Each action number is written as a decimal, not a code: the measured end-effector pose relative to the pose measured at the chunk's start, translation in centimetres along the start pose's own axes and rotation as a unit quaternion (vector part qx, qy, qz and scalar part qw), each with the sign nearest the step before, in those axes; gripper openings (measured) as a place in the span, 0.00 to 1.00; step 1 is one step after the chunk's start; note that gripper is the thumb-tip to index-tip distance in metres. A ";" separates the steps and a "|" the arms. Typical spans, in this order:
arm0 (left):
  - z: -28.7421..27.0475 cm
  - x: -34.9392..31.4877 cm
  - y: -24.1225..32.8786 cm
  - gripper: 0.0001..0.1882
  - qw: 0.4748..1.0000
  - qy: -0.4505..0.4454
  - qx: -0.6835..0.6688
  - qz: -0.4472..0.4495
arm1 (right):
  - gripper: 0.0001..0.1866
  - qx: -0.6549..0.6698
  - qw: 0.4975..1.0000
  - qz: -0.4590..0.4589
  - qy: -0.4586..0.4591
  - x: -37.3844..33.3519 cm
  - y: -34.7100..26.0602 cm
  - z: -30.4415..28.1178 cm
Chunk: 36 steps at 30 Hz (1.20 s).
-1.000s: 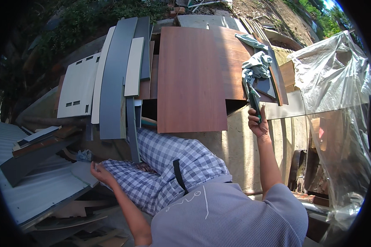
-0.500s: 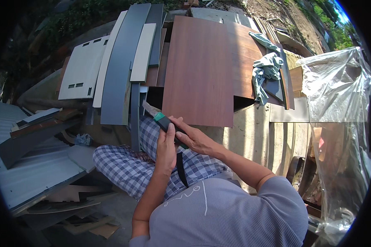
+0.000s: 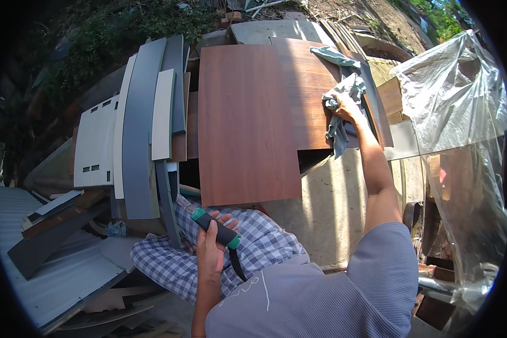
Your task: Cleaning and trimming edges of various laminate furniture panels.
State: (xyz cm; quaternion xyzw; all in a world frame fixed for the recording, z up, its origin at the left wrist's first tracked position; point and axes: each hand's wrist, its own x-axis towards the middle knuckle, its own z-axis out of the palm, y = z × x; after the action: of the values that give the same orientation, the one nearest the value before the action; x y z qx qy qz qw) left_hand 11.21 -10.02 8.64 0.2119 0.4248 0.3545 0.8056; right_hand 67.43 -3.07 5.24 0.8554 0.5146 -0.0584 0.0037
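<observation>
My left hand [image 3: 210, 248] is closed around the black handle with green ends of a hand tool [image 3: 219, 230], above my checked trousers [image 3: 265, 231]. A dark strap [image 3: 236, 265] hangs from the handle's lower end. The tool's flat blade is hard to make out against the trousers. My right arm stretches forward to the right, where my right hand [image 3: 348, 107] grips a crumpled grey-blue cloth [image 3: 337, 132] over the far right boards. A large reddish-brown board [image 3: 248, 124] lies flat between my hands. Beside it a second brown board [image 3: 304, 84] reaches toward the cloth.
Grey and white panels [image 3: 138, 135] are stacked to the left. Corrugated sheet metal [image 3: 45, 281] with board offcuts [image 3: 50, 225] lies at the lower left. Clear plastic sheeting [image 3: 456, 107] hangs on the right, and leafy plants [image 3: 124, 34] grow at the back.
My right hand has left the tool and reached forward right, taking hold of the cloth. My left hand keeps the tool, now lower. The whole view has shifted.
</observation>
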 end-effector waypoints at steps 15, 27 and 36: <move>1.0 1.1 1.5 0.20 0.999 0.010 0.027 0.033 | 0.28 -0.232 0.957 0.084 0.152 -0.7 -3.4 -10.6; 1.4 3.6 -3.5 0.17 0.999 -0.019 0.034 0.009 | 0.39 0.314 0.903 -0.241 -0.167 -28.3 -29.8 1.5; -1.8 0.6 0.0 0.21 0.986 0.025 0.131 0.099 | 0.34 0.329 0.930 -0.166 -0.006 -22.8 -29.8 2.0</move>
State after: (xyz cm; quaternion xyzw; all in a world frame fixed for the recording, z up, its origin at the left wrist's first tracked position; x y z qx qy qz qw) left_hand 9.95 -9.51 7.39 0.3474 0.4649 0.3787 0.7209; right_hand 30.44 -9.27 7.25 0.7107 0.6010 -0.2292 -0.2849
